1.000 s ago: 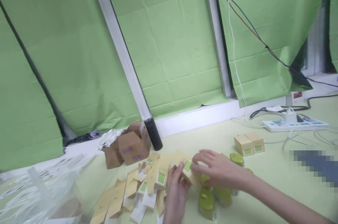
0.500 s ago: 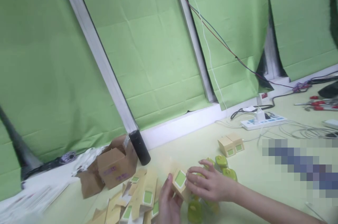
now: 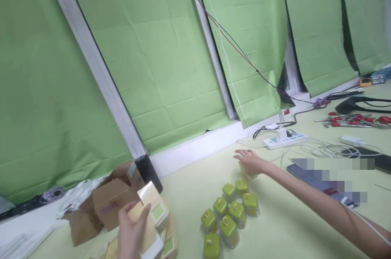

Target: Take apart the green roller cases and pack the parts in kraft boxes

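Observation:
At the lower left, my left hand [image 3: 131,230] pinches an unfolded pale yellow cardboard carton [image 3: 148,214] with thumb and fingers. It lies over a heap of similar cartons with green windows [image 3: 168,246]. My right hand [image 3: 251,163] reaches to the back of the table, palm down over small yellow boxes [image 3: 251,176] that it mostly covers. Its visible fingers stretch out to the left, apart; the thumb is hidden. Between my hands stand several clear jars with green lids [image 3: 228,226], grouped close together.
A brown cardboard box [image 3: 111,198] and a black cylinder [image 3: 148,172] stand at the left by the wall. A white power strip [image 3: 285,140], tangled cables [image 3: 328,148], a phone [image 3: 317,183] and red-handled tools [image 3: 351,120] lie to the right.
My right hand has moved from the held box near the jars to the boxes at the back. My left hand no longer holds that folded box; it has shifted left onto an unfolded carton.

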A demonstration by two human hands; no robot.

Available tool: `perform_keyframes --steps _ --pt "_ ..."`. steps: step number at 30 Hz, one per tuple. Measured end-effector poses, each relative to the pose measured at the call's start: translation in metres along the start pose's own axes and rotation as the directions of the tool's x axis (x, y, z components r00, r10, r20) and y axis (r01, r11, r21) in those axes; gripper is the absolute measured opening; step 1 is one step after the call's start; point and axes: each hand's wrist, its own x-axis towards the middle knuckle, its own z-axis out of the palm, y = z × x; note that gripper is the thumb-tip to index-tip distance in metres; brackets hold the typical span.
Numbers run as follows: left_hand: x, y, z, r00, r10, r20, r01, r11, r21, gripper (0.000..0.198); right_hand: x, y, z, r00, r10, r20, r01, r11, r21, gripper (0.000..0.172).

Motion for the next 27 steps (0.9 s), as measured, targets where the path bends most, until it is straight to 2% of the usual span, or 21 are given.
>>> perform_keyframes --steps 3,5,8,10,12,13,14,16,17,18,19,22,24,27 --pt "0.031 -0.007 -0.02 0.999 0.0 0.052 -0.005 0.995 0.099 0.055 0.002 0.036 0.001 0.986 0.118 0.116 -0.117 0.993 -0.011 0.031" --pt "0.041 -0.003 -0.026 1.0 -0.005 0.012 0.003 0.988 0.152 0.065 -0.002 0.046 -0.001 0.982 0.135 0.129 -0.136 0.991 -0.001 0.029" --pt "0.037 0.014 -0.027 0.988 0.039 -0.151 -0.009 0.98 0.196 0.083 -0.008 0.042 -0.01 0.99 0.131 0.058 -0.134 0.99 0.038 0.028" --pt "0.02 0.027 -0.019 0.972 0.125 -0.201 -0.085 0.977 0.198 0.077 -0.01 0.027 -0.017 0.993 0.12 -0.019 -0.118 0.99 0.081 0.033" --pt "-0.01 0.037 -0.002 0.959 0.256 -0.122 -0.234 0.957 0.172 0.063 -0.012 0.002 -0.021 0.991 0.098 -0.088 -0.086 0.987 0.137 0.041" --pt "-0.029 0.04 0.008 0.941 0.338 -0.026 -0.332 0.934 0.132 0.059 -0.014 -0.014 -0.02 0.99 0.083 -0.113 -0.063 0.984 0.169 0.043" --pt "-0.049 0.042 0.02 0.888 0.438 0.14 -0.441 0.897 -0.006 0.063 -0.017 -0.031 -0.019 0.989 0.066 -0.13 -0.038 0.979 0.202 0.043" --pt "-0.085 0.043 0.042 0.728 0.551 0.408 -0.511 0.833 -0.212 0.076 -0.025 -0.065 -0.012 0.99 0.023 -0.138 0.015 0.964 0.267 0.042" --pt "-0.101 0.041 0.052 0.658 0.563 0.5 -0.511 0.821 -0.254 0.085 -0.03 -0.081 -0.008 0.991 0.0 -0.134 0.04 0.955 0.295 0.043" --pt "-0.113 0.039 0.059 0.615 0.572 0.543 -0.52 0.811 -0.267 0.089 -0.035 -0.095 -0.004 0.991 -0.017 -0.133 0.059 0.946 0.319 0.043" --pt "-0.121 0.037 0.063 0.586 0.59 0.555 -0.552 0.792 -0.26 0.085 -0.04 -0.107 0.001 0.991 -0.026 -0.132 0.07 0.936 0.345 0.042" --pt "-0.131 0.028 0.065 0.579 0.62 0.529 -0.645 0.746 -0.167 0.072 -0.053 -0.13 0.012 0.991 -0.01 -0.131 0.064 0.909 0.411 0.031" --pt "-0.131 0.022 0.062 0.579 0.606 0.545 -0.664 0.739 -0.116 0.077 -0.059 -0.136 0.015 0.992 -0.032 -0.121 0.08 0.904 0.421 0.029" --pt "-0.131 0.017 0.06 0.562 0.59 0.58 -0.682 0.727 -0.077 0.087 -0.066 -0.138 0.013 0.975 -0.182 -0.13 0.22 0.887 0.406 0.043"
